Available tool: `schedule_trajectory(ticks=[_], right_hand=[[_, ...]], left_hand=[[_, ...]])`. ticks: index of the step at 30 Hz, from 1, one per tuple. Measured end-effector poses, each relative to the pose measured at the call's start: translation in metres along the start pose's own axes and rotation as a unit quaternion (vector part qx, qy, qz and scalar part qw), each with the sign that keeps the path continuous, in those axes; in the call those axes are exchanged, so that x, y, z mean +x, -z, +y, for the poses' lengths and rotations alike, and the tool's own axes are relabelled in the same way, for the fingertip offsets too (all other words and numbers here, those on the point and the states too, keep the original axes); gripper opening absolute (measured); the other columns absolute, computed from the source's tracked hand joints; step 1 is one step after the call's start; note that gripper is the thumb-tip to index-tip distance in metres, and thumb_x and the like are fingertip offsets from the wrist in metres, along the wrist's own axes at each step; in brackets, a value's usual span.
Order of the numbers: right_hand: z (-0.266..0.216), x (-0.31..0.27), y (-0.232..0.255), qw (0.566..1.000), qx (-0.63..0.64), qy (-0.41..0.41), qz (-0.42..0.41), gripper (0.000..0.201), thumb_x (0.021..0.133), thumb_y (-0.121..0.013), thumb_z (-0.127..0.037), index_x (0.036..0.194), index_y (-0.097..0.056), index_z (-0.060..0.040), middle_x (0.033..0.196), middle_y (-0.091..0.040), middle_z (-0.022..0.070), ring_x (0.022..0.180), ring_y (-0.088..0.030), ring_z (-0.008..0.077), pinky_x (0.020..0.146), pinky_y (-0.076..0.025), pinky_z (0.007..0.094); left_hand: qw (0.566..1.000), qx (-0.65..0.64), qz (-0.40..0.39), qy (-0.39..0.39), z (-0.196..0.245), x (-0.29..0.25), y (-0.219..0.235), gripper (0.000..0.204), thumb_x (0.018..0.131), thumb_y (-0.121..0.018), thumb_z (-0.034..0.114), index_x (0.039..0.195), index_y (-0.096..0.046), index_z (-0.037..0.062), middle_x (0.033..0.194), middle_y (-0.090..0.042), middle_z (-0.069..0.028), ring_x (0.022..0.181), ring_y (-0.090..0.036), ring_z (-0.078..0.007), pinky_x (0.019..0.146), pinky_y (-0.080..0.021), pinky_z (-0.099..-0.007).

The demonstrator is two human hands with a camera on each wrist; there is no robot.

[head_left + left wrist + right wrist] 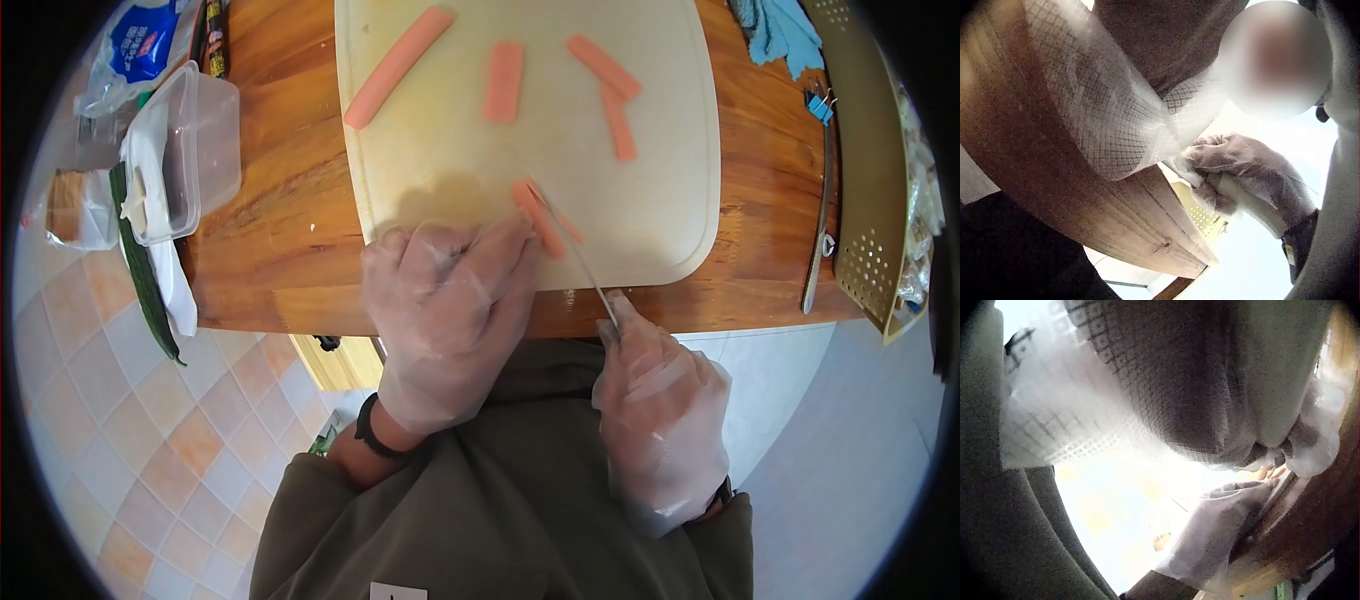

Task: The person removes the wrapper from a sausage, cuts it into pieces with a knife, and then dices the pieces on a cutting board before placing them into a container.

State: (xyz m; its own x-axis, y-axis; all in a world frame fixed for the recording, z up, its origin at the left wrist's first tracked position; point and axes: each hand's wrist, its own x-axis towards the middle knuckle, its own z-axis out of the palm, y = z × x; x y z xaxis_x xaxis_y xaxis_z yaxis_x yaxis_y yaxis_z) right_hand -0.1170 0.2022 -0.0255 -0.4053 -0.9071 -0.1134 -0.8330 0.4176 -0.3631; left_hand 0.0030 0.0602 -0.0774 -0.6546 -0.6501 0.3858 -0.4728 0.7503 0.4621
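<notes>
On the cream cutting board (450,190) lies a pink-orange sausage piece (548,232), with a thin strip beside it. My gloved left hand (445,305) has its fingers curled at the board's near edge, and its fingertips hold the left side of this piece. In my gloved right hand (665,400) is a knife (585,265), gripped by its pale handle (1282,381). The blade slants up and left along the piece, between it and the strip. Farther up the board are a long sausage length (400,65), a flat slab (504,82) and two strips (603,68).
Left of the board, a clear plastic box (215,150) and a cucumber (145,265) lie near the wooden table's (290,200) edge. A blue-white packet (140,45) is behind them. At right are a light-blue cloth (780,35), a slim metal utensil (820,220) and a perforated gold basket (868,230).
</notes>
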Motion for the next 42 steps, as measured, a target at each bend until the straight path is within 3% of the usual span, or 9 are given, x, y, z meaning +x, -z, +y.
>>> schedule_trajectory(ticks=[11, 13, 19, 26, 32, 34, 35, 37, 42], right_hand=[[-0.001, 0.001, -0.003, 1.0, 0.004, -0.013, -0.025, 0.022, 0.089, -0.073, -0.005, 0.11, -0.069, -0.0011, 0.069, -0.056, 0.0032, 0.05, -0.055, 0.0185, 0.045, -0.047, 0.0341], [0.001, 0.001, -0.006, 1.0, -0.016, 0.012, 0.009, 0.022, 0.09, -0.072, -0.005, 0.111, -0.069, -0.0019, 0.069, -0.056, 0.003, 0.05, -0.055, 0.0179, 0.045, -0.047, 0.0341], [-0.008, 0.012, 0.004, 0.995, -0.095, 0.008, -0.027, 0.012, 0.092, -0.07, -0.012, 0.102, -0.067, -0.0062, 0.068, -0.055, 0.0016, 0.051, -0.057, 0.0177, 0.046, -0.046, 0.0339], [-0.005, 0.014, -0.001, 0.997, -0.059, -0.03, -0.039, 0.008, 0.092, -0.07, -0.011, 0.094, -0.063, -0.0092, 0.067, -0.054, 0.0019, 0.049, -0.057, 0.0185, 0.044, -0.044, 0.0348], [0.0, 0.006, 0.001, 1.0, 0.004, 0.008, 0.024, 0.017, 0.09, -0.074, -0.006, 0.105, -0.068, -0.0022, 0.067, -0.054, 0.0035, 0.047, -0.056, 0.021, 0.043, -0.044, 0.0362], [-0.007, 0.005, 0.008, 0.999, 0.03, -0.037, -0.013, 0.02, 0.095, -0.07, 0.0, 0.114, -0.069, 0.0024, 0.079, -0.067, 0.0164, 0.064, -0.065, 0.0344, 0.056, -0.05, 0.0431], [-0.005, 0.004, 0.006, 0.999, 0.03, -0.037, -0.014, 0.02, 0.095, -0.07, 0.0, 0.114, -0.069, 0.0024, 0.079, -0.067, 0.0164, 0.064, -0.065, 0.0344, 0.056, -0.05, 0.0431], [0.0, 0.001, 0.001, 1.0, 0.011, 0.02, 0.005, 0.028, 0.087, -0.076, -0.003, 0.113, -0.067, 0.0015, 0.07, -0.059, 0.0053, 0.049, -0.057, 0.0207, 0.043, -0.045, 0.035], [-0.003, 0.001, 0.002, 0.999, 0.033, -0.011, -0.028, 0.028, 0.087, -0.076, -0.004, 0.114, -0.067, 0.0022, 0.071, -0.06, 0.0059, 0.05, -0.059, 0.021, 0.044, -0.047, 0.0348]], left_hand=[[1.0, 0.0, 0.003, 0.006, 0.002, 0.0, -0.001, 0.033, 0.068, -0.088, -0.001, 0.097, -0.08, 0.0133, 0.086, -0.062, -0.0038, 0.077, -0.061, -0.0258, 0.066, -0.048, -0.0388], [1.0, 0.003, -0.002, 0.015, 0.002, -0.001, -0.001, 0.032, 0.069, -0.088, -0.002, 0.097, -0.08, 0.0121, 0.086, -0.062, -0.0044, 0.077, -0.061, -0.0256, 0.067, -0.048, -0.0386], [1.0, 0.001, -0.011, 0.012, 0.005, 0.003, 0.002, 0.03, 0.07, -0.087, -0.002, 0.097, -0.08, 0.0103, 0.085, -0.062, -0.0057, 0.076, -0.062, -0.0253, 0.067, -0.048, -0.0383], [1.0, -0.009, 0.008, 0.001, -0.003, -0.002, -0.004, 0.036, 0.071, -0.089, 0.004, 0.102, -0.079, 0.0179, 0.09, -0.058, 0.0012, 0.074, -0.055, -0.023, 0.066, -0.041, -0.0399], [0.999, 0.003, -0.013, 0.031, 0.002, -0.003, -0.001, 0.035, 0.071, -0.089, 0.005, 0.101, -0.078, 0.0179, 0.089, -0.058, -0.0002, 0.074, -0.056, -0.0233, 0.066, -0.042, -0.04], [0.998, 0.017, -0.023, 0.053, 0.007, 0.002, 0.003, 0.028, 0.071, -0.088, 0.001, 0.095, -0.08, 0.0135, 0.085, -0.064, -0.0057, 0.072, -0.062, -0.0214, 0.061, -0.049, -0.0352], [0.998, 0.018, -0.023, 0.053, 0.008, 0.002, 0.002, 0.028, 0.071, -0.088, 0.001, 0.095, -0.08, 0.0135, 0.085, -0.064, -0.0057, 0.072, -0.062, -0.0214, 0.061, -0.049, -0.0352], [0.998, -0.006, 0.005, 0.07, 0.009, 0.001, -0.001, 0.029, 0.071, -0.088, 0.0, 0.096, -0.079, 0.014, 0.085, -0.065, -0.0063, 0.069, -0.063, -0.02, 0.058, -0.05, -0.0337], [0.998, -0.001, 0.007, 0.067, 0.009, 0.0, -0.001, 0.031, 0.071, -0.087, -0.001, 0.097, -0.079, 0.0142, 0.085, -0.064, -0.0068, 0.068, -0.064, -0.0199, 0.058, -0.05, -0.0327]])
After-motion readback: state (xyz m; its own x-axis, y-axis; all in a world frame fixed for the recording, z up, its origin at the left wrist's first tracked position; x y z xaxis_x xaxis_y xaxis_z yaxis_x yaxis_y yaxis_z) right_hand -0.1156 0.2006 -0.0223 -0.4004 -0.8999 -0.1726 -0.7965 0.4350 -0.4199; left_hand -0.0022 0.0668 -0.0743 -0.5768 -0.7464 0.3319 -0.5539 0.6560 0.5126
